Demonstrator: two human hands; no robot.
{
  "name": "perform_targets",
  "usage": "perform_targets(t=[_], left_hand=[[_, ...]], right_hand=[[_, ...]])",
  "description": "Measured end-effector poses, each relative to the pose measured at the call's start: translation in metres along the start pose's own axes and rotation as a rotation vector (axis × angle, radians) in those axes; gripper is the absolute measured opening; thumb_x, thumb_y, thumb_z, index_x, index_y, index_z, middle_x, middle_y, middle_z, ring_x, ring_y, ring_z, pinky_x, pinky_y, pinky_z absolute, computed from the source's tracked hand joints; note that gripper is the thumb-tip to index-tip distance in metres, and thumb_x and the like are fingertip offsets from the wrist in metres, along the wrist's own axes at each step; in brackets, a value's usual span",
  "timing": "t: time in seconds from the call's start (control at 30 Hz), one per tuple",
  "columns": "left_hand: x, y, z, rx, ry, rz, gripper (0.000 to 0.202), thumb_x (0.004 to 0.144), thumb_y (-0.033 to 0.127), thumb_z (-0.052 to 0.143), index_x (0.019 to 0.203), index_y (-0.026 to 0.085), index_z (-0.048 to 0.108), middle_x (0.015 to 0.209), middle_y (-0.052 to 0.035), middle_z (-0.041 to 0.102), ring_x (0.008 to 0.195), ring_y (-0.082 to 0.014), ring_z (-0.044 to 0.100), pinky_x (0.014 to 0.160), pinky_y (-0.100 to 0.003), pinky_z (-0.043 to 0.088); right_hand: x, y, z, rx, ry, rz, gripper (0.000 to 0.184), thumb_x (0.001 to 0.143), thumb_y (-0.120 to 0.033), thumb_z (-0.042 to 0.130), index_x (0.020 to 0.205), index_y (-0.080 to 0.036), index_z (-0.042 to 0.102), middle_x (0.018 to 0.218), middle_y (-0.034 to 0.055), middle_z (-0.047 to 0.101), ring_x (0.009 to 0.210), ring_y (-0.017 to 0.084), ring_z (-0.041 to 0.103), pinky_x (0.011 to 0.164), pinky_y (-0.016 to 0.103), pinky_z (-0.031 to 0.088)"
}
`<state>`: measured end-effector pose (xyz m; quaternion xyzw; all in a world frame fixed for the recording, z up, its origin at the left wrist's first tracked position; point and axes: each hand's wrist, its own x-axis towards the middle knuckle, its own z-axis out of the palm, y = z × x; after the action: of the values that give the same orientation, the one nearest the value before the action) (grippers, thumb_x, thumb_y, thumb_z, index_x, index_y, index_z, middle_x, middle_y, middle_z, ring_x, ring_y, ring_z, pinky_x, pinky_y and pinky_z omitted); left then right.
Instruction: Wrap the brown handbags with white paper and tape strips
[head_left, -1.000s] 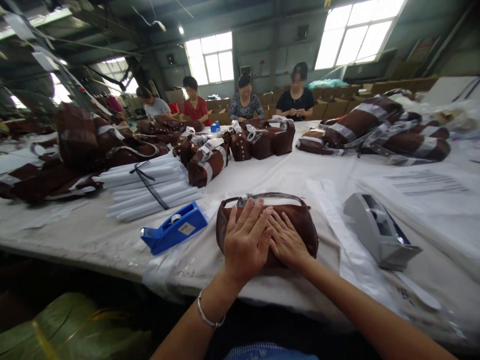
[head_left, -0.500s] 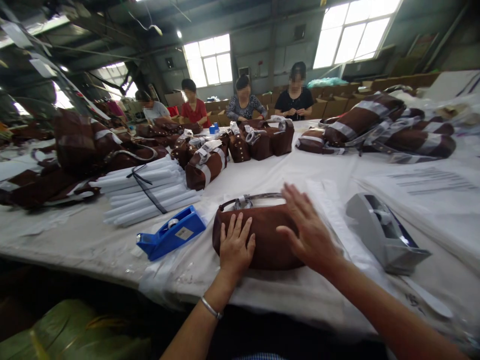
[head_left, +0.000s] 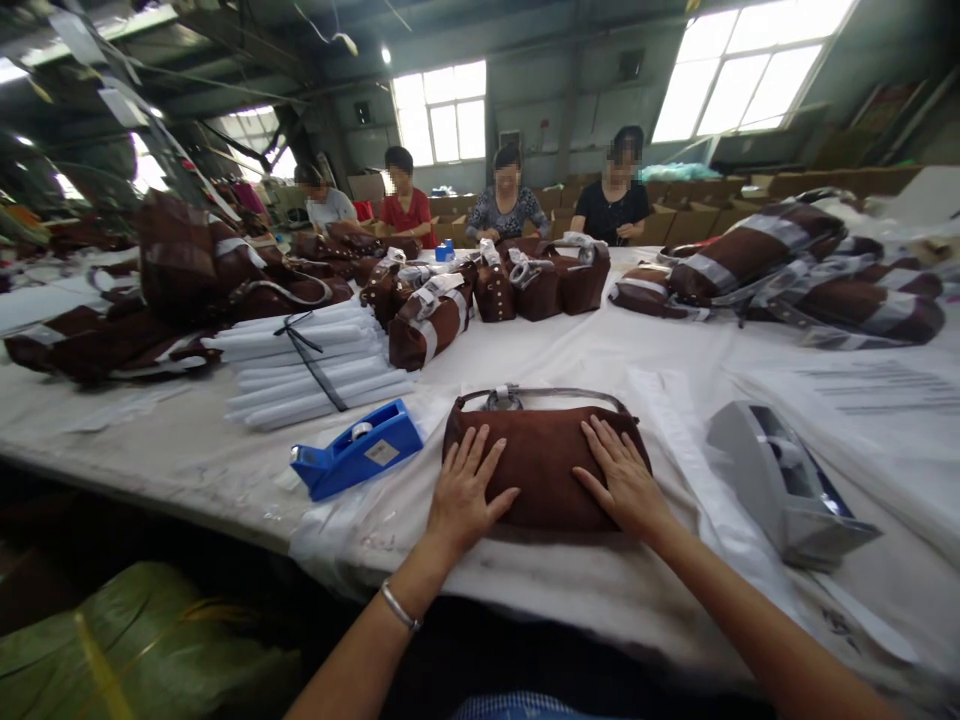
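Observation:
A brown suede handbag (head_left: 544, 450) with a wrapped handle lies flat on the white-covered table (head_left: 585, 350) in front of me. My left hand (head_left: 465, 490) rests palm-down on its left part, fingers spread. On the bag's right part my right hand (head_left: 624, 482) lies flat too, fingers stretched out. Neither hand grips anything.
A blue tape dispenser (head_left: 360, 460) sits left of the bag, a grey one (head_left: 787, 490) to the right. A tied bundle of white rolls (head_left: 315, 365) lies further left. Piles of brown bags (head_left: 480, 290) cover the table's far part; several people sit beyond them.
My hands were overlapped on the bag's middle. The right hand lifted and swung right, then came down flat on the bag's right side; the left slid to the left side.

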<state>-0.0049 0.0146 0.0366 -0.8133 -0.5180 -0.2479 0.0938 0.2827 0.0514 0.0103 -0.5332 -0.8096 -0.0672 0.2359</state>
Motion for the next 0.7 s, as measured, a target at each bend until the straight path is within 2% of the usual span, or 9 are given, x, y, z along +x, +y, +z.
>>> perform_targets(t=[0.07, 0.13, 0.23, 0.3, 0.37, 0.47, 0.57, 0.63, 0.7], left_hand=[[-0.008, -0.008, -0.001, 0.014, 0.008, -0.033, 0.072, 0.091, 0.05, 0.061, 0.153, 0.024, 0.034, 0.164, -0.0118, 0.023, 0.15, -0.0336, 0.022, 0.117, -0.057, 0.03], [-0.012, -0.01, 0.0, 0.013, 0.018, -0.059, 0.072, 0.092, 0.049, 0.061, 0.153, 0.023, 0.034, 0.163, -0.0136, 0.023, 0.15, -0.0348, 0.022, 0.117, -0.06, 0.029], [-0.014, -0.008, 0.002, 0.005, 0.011, -0.079, 0.073, 0.092, 0.05, 0.059, 0.154, 0.021, 0.032, 0.163, -0.0147, 0.023, 0.15, -0.0344, 0.022, 0.117, -0.06, 0.028], [-0.014, -0.007, 0.003, -0.001, 0.006, -0.091, 0.073, 0.093, 0.049, 0.059, 0.154, 0.021, 0.031, 0.164, -0.0147, 0.021, 0.151, -0.0344, 0.021, 0.118, -0.059, 0.027], [-0.014, -0.007, 0.004, -0.01, 0.004, -0.097, 0.067, 0.096, 0.044, 0.055, 0.154, 0.022, 0.031, 0.164, -0.0135, 0.02, 0.151, -0.0333, 0.02, 0.118, -0.058, 0.027], [-0.014, -0.008, 0.006, -0.012, 0.011, -0.089, 0.059, 0.099, 0.029, 0.047, 0.155, 0.023, 0.03, 0.164, -0.0107, 0.022, 0.151, -0.0296, 0.021, 0.118, -0.055, 0.03], [-0.015, -0.01, 0.011, -0.009, 0.037, -0.081, 0.059, 0.098, 0.024, 0.045, 0.155, 0.023, 0.029, 0.163, -0.01, 0.025, 0.151, -0.0279, 0.023, 0.118, -0.053, 0.031], [-0.015, -0.01, 0.013, -0.005, 0.052, -0.081, 0.059, 0.098, 0.023, 0.046, 0.155, 0.023, 0.03, 0.163, -0.0104, 0.026, 0.15, -0.0282, 0.024, 0.118, -0.054, 0.031], [-0.016, -0.01, 0.014, -0.003, 0.059, -0.086, 0.058, 0.098, 0.023, 0.045, 0.154, 0.022, 0.031, 0.163, -0.0106, 0.026, 0.15, -0.0286, 0.024, 0.118, -0.055, 0.032]], right_hand=[[0.009, -0.01, -0.015, -0.006, 0.002, -0.006, 0.075, 0.099, -0.053, 0.042, 0.16, -0.021, 0.012, 0.162, 0.013, 0.027, 0.148, 0.032, 0.028, 0.118, 0.057, 0.028], [0.021, -0.033, -0.046, 0.012, 0.053, -0.031, 0.074, 0.1, -0.051, 0.04, 0.16, -0.022, 0.008, 0.163, 0.013, 0.027, 0.148, 0.033, 0.029, 0.117, 0.059, 0.029], [0.035, -0.08, -0.107, 0.092, 0.222, -0.13, 0.076, 0.1, -0.053, 0.037, 0.161, -0.02, 0.005, 0.165, 0.011, 0.018, 0.15, 0.035, 0.02, 0.12, 0.06, 0.022], [0.039, -0.107, -0.13, 0.107, 0.34, -0.212, 0.075, 0.099, -0.056, 0.035, 0.161, -0.024, 0.008, 0.165, 0.0073, 0.02, 0.15, 0.038, 0.016, 0.121, 0.064, 0.017], [0.039, -0.119, -0.12, 0.082, 0.312, -0.308, 0.07, 0.1, -0.052, 0.036, 0.16, -0.027, 0.01, 0.163, 0.0048, 0.026, 0.15, 0.037, 0.016, 0.12, 0.065, 0.017], [0.04, -0.11, -0.055, 0.024, 0.132, -0.371, 0.066, 0.102, -0.031, 0.033, 0.16, -0.02, 0.005, 0.16, 0.0101, 0.033, 0.149, 0.027, 0.026, 0.121, 0.055, 0.026], [0.045, -0.091, -0.001, -0.016, -0.038, -0.328, 0.062, 0.1, -0.026, 0.04, 0.158, -0.016, 0.02, 0.159, 0.0113, 0.034, 0.149, 0.026, 0.025, 0.122, 0.052, 0.026], [0.044, -0.086, 0.006, 0.021, -0.06, -0.322, 0.059, 0.1, -0.027, 0.042, 0.156, -0.016, 0.028, 0.159, 0.0115, 0.033, 0.15, 0.027, 0.024, 0.122, 0.053, 0.026], [0.034, -0.086, -0.007, 0.137, -0.046, -0.325, 0.054, 0.1, -0.028, 0.042, 0.153, -0.019, 0.036, 0.156, 0.0106, 0.04, 0.148, 0.027, 0.03, 0.12, 0.054, 0.03]])
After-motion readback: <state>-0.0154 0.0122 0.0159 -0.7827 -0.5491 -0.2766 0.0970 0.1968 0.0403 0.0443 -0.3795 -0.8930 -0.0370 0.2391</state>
